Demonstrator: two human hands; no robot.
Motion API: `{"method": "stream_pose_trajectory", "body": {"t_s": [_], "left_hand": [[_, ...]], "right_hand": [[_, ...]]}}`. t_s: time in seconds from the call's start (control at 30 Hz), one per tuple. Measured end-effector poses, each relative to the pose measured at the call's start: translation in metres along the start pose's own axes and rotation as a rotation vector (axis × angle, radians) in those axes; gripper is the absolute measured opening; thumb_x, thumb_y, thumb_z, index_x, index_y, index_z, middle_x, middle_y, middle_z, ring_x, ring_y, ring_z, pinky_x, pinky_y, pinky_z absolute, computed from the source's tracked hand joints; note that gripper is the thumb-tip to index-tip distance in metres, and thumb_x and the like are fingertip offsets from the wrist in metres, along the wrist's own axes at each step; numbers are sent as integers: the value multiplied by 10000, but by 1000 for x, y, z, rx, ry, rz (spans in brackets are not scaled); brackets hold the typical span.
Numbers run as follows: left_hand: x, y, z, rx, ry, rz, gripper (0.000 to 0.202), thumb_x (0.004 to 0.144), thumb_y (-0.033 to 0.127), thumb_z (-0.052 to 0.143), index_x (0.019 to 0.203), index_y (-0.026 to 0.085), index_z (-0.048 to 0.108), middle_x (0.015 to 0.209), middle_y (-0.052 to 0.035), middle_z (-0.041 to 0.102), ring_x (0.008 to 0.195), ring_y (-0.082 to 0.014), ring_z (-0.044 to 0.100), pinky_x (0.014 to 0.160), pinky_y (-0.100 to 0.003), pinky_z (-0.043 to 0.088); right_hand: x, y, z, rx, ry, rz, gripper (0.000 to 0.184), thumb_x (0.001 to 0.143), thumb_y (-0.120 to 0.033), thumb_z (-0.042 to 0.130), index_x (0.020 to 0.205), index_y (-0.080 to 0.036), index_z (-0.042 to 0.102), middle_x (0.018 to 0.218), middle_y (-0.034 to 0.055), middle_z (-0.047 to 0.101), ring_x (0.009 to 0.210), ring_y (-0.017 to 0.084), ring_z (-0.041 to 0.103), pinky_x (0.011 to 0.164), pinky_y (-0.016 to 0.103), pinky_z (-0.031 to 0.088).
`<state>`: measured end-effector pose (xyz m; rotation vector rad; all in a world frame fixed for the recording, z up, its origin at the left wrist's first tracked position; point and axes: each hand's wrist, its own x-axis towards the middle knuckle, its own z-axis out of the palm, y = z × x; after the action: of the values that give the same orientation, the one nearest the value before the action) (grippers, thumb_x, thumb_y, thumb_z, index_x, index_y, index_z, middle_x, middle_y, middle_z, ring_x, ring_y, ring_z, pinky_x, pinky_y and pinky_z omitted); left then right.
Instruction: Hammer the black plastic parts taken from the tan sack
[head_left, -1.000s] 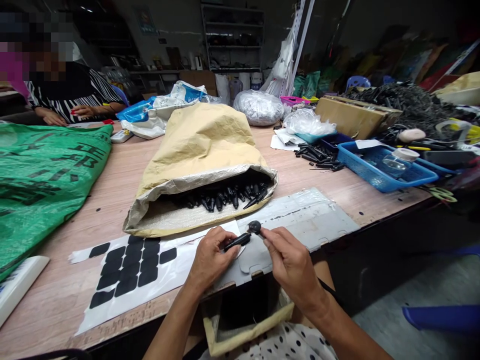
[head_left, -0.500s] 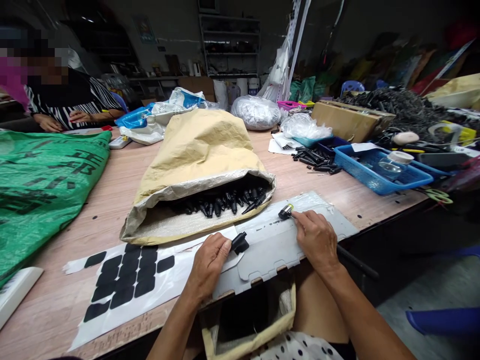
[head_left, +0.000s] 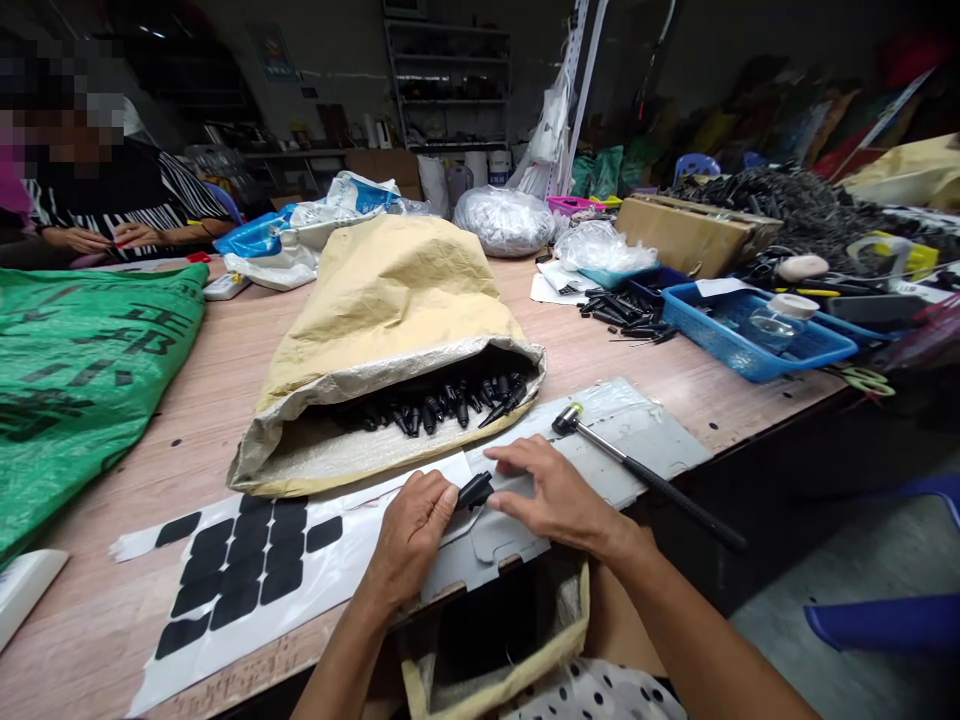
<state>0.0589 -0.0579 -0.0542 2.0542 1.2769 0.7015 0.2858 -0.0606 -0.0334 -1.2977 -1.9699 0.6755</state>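
My left hand (head_left: 417,535) is closed around a short black plastic part (head_left: 475,491), holding it above a grey board (head_left: 637,440) at the table's front edge. Close to that part's free end, my right hand (head_left: 555,497) has its thumb and fingers spread, with nothing between them. A small hammer (head_left: 630,465) with a black grip lies across the board, its handle sticking out past the edge. Behind the hands, a tan paper sack (head_left: 405,290) lies with its mouth towards me, and many black pointed parts (head_left: 431,410) show inside.
A white sheet with black square stickers (head_left: 247,560) lies at the left. Below the board's edge is an open sack (head_left: 491,700). A blue basket (head_left: 757,350) and loose black parts (head_left: 630,312) are at the right. Across the table sits a person (head_left: 127,205); a green sack (head_left: 82,370) lies nearer.
My right hand has let go of the hammer, leaving it on the board, and has moved left to the black part. The left hand keeps its hold. The view has shifted slightly.
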Motion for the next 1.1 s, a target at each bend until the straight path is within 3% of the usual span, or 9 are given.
{"method": "stream_pose_trajectory", "body": {"t_s": [0.07, 0.2, 0.33, 0.67, 0.87, 0.97, 1.1], "left_hand": [[0, -1, 0, 0, -9, 9, 430, 1056, 406, 365, 698, 215, 507, 768, -19, 551, 800, -211, 497, 761, -349, 373], [0, 1, 0, -32, -2, 13, 411, 1057, 417, 387, 751, 215, 573, 792, -19, 570, 825, -209, 508, 771, -344, 376], [0, 3, 0, -40, 0, 20, 365, 1047, 435, 428, 848, 215, 642, 831, -20, 600, 846, -209, 520, 789, -344, 380], [0, 0, 1, 8, -7, 12, 390, 1050, 438, 408, 820, 211, 626, 822, -21, 583, 850, -210, 504, 790, -354, 369], [2, 0, 3, 19, -1, -2, 443, 1066, 428, 352, 703, 206, 479, 774, -10, 539, 806, -200, 477, 768, -350, 360], [2, 1, 3, 21, -5, -3, 444, 1068, 428, 341, 703, 206, 463, 774, -9, 532, 805, -200, 475, 763, -348, 356], [2, 3, 2, 20, -1, -1, 454, 1068, 430, 332, 687, 206, 436, 760, -6, 513, 790, -197, 467, 755, -346, 354]], "right_hand": [[4, -3, 9, 48, -60, -8, 346, 792, -248, 807, 1129, -249, 729, 957, 5, 718, 956, 185, 572, 890, 333, 460], [5, 0, 18, 58, -55, 7, 125, 816, -227, 793, 922, -226, 727, 853, -17, 699, 894, 166, 556, 828, 304, 430], [3, 2, 19, 25, -65, -6, 121, 839, -276, 783, 823, -206, 686, 780, -15, 651, 852, 168, 514, 793, 307, 395], [2, 4, 26, -3, -20, -60, 145, 837, -229, 773, 796, -199, 636, 753, -15, 599, 840, 175, 469, 789, 322, 371], [-6, 6, 16, 10, -31, -78, 252, 766, -260, 848, 985, -237, 724, 911, 0, 678, 970, 198, 528, 897, 338, 419], [-12, 13, 0, -38, 72, -109, 303, 800, -239, 804, 1090, -235, 715, 1004, 24, 692, 1014, 208, 555, 948, 357, 429], [-19, 38, -27, -333, 440, 7, 187, 901, -257, 654, 1071, -209, 717, 1048, 71, 691, 1005, 234, 572, 931, 385, 426]]}}
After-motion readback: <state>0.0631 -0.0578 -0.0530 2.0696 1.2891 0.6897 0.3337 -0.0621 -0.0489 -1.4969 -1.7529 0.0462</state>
